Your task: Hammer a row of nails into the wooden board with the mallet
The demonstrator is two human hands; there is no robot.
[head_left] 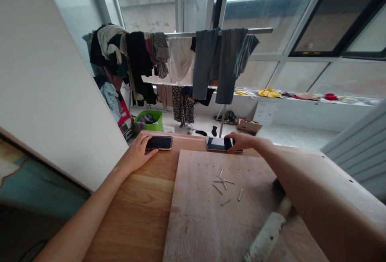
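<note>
My left hand point(137, 153) rests on the wooden table point(141, 209), its fingertips touching the near edge of a black phone point(159, 142) that lies flat at the table's far side. My right hand point(241, 141) reaches to a second phone point(217, 144) with a light frame and lies over its right end, fingers curled onto it. Nearer to me a pale plywood board point(199, 222) lies on the table. Several loose nails point(224, 185) are scattered on the board between my arms.
A white-wrapped handle point(269, 230) pokes out under my right forearm. A white panel point(45, 93) leans at left. Beyond the table stand a clothes rack with hanging laundry point(208, 61), a green basket point(150, 120), a cardboard box point(249, 126) and large windows.
</note>
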